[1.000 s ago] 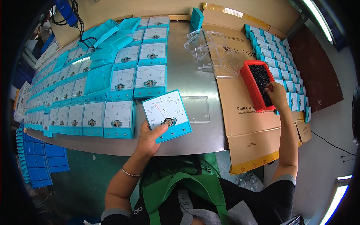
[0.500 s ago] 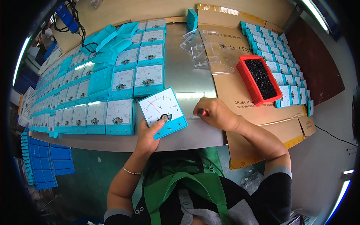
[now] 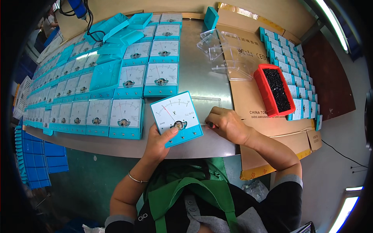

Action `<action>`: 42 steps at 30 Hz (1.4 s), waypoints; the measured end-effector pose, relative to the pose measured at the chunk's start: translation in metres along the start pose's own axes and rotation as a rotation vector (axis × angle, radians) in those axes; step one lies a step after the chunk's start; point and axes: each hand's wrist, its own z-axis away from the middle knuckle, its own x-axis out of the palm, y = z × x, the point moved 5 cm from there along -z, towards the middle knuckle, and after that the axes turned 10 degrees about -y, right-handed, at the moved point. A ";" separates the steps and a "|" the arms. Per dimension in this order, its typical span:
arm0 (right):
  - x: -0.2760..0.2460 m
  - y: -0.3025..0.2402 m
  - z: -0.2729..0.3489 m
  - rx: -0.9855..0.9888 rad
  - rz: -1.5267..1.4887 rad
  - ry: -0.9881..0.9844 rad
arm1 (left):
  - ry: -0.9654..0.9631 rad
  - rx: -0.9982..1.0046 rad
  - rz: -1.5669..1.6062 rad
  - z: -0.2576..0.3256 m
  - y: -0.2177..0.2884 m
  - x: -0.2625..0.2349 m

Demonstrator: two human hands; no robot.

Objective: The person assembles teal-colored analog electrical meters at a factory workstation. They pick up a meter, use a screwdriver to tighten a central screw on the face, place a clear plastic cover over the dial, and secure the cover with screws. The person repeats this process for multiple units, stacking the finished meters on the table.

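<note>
1. Far left: open teal plastic shells [image 3: 105, 75], piled on rows of white-faced meters [image 3: 125, 114]. The nearest one's inside just looks plain teal.
2. Left hand [image 3: 158, 144] has the square teal-and-white plastic meter [image 3: 171, 110] up over the grey metal table [image 3: 194, 58], thumb pressed on its face, other fingers hidden behind.
3. That meter's probably light, stiff, kinda slick. I'd guess the needle and exposed works are the fragile bit, so grab the teal sides.
4. Right hand [image 3: 230, 125], just beside the meter: fingers pinching a small dark piece [image 3: 211, 125], mostly covered, can't tell what.
5. Red rectangular plastic bin [image 3: 262, 87] on brown cardboard [image 3: 248, 105]: loads of tiny loose black parts [image 3: 277, 89].
</note>
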 end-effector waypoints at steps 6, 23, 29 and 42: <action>-0.003 0.019 -0.025 0.164 -0.148 -0.239 | 0.010 -0.038 0.024 0.000 -0.001 0.001; -0.043 -0.012 -0.011 0.012 -0.989 0.578 | -0.023 -0.018 0.307 -0.023 -0.003 0.021; -0.025 0.002 -0.006 -0.120 -1.124 0.738 | 0.016 -0.026 0.275 -0.041 -0.024 0.019; -0.020 0.006 -0.004 -0.093 -1.175 0.747 | 0.033 -0.023 0.242 -0.037 -0.021 0.027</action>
